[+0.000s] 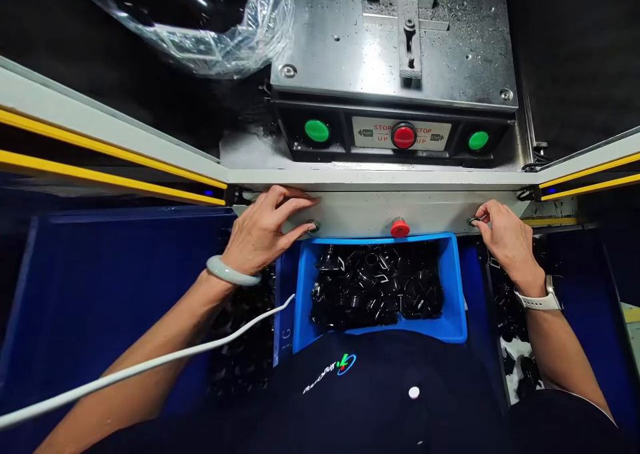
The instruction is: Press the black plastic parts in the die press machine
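Observation:
My left hand [263,227] rests at the left end of the white front panel [355,211]. Its thumb tip touches a small metal-rimmed push button [313,227], while the fingers reach apart along the panel's upper part; it holds nothing. At the panel's right end, my right hand [505,234] has its thumb and curled forefinger close together at another small push button [473,221]. Between the hands, a red mushroom-shaped button [399,228] sticks out of the panel. Below it stands a blue bin [454,287] filled with shiny black plastic parts [375,287].
Behind the panel sits a metal machine plate [330,47] with a clamped fixture [410,37] and scattered shavings. Its control box has green buttons [317,131] and a red button [404,135]. A clear plastic bag [225,47] lies upper left. A white cable [200,349] crosses my left forearm.

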`<action>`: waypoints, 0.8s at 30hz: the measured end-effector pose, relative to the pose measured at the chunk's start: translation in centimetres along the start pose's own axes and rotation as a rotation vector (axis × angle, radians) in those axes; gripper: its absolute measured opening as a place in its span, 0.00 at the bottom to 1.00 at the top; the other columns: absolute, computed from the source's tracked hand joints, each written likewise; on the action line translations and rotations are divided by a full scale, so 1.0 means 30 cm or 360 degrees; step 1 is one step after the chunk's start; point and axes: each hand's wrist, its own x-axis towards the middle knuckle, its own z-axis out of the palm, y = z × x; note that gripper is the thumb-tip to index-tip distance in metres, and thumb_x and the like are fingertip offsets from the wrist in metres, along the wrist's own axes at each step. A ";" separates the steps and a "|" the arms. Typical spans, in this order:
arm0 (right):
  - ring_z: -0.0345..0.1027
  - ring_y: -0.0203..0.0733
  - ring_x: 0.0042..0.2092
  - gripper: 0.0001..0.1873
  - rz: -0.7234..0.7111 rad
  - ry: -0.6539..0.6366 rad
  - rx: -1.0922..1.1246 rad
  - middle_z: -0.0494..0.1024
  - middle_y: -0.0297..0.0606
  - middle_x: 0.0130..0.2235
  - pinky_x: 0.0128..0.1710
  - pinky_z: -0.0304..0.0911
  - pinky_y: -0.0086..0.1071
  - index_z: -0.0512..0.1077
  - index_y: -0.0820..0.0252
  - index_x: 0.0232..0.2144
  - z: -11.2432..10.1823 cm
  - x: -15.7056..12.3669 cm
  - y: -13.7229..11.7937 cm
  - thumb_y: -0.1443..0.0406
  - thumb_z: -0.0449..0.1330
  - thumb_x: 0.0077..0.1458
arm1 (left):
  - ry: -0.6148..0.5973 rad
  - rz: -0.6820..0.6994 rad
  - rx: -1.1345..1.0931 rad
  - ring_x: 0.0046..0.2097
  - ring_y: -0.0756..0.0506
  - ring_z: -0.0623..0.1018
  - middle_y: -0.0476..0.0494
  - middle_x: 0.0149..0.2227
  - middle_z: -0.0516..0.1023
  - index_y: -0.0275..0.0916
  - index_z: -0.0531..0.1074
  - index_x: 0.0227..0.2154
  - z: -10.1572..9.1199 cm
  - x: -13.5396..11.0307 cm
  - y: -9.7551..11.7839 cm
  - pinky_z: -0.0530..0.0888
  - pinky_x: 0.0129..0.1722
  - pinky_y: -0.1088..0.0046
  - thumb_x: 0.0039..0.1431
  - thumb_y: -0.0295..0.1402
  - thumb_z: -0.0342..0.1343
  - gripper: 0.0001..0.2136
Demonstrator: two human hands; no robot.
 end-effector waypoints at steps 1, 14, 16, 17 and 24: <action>0.70 0.46 0.43 0.02 0.0006 0.0024 -0.0028 0.78 0.38 0.39 0.32 0.49 0.36 0.68 0.55 0.40 0.006 0.003 -0.003 0.68 0.58 0.65 | -0.0019 0.0011 0.0065 0.50 0.34 0.78 0.35 0.52 0.77 0.43 0.76 0.56 -0.003 0.001 0.006 0.75 0.43 0.59 0.70 0.41 0.57 0.16; 0.68 0.51 0.48 0.13 0.0009 0.0155 -0.0110 0.80 0.45 0.49 0.39 0.61 0.39 0.73 0.58 0.53 0.039 -0.096 -0.062 0.65 0.52 0.72 | -0.0275 0.0093 0.0411 0.52 0.30 0.76 0.32 0.53 0.76 0.47 0.73 0.61 -0.031 0.055 0.083 0.73 0.47 0.53 0.67 0.30 0.57 0.20; 0.69 0.51 0.49 0.13 0.0023 0.0135 0.0007 0.80 0.43 0.49 0.42 0.63 0.40 0.74 0.57 0.52 0.032 -0.087 -0.049 0.66 0.53 0.71 | -0.0299 0.0132 0.0343 0.52 0.30 0.76 0.33 0.54 0.76 0.48 0.73 0.61 -0.039 0.058 0.063 0.73 0.46 0.54 0.66 0.32 0.59 0.21; 0.69 0.51 0.49 0.12 0.0020 0.0122 0.0053 0.81 0.43 0.49 0.43 0.63 0.40 0.74 0.56 0.51 0.030 -0.077 -0.040 0.66 0.54 0.70 | -0.0293 0.0142 0.0319 0.52 0.30 0.75 0.33 0.54 0.76 0.48 0.73 0.61 -0.039 0.056 0.054 0.73 0.46 0.54 0.66 0.33 0.59 0.21; 0.70 0.49 0.47 0.08 0.0075 0.0167 0.0091 0.82 0.41 0.44 0.43 0.62 0.39 0.76 0.55 0.44 0.035 -0.028 -0.012 0.67 0.57 0.68 | -0.0158 0.0066 0.0362 0.52 0.31 0.73 0.36 0.54 0.76 0.47 0.74 0.58 -0.019 0.036 0.080 0.71 0.43 0.56 0.69 0.31 0.55 0.17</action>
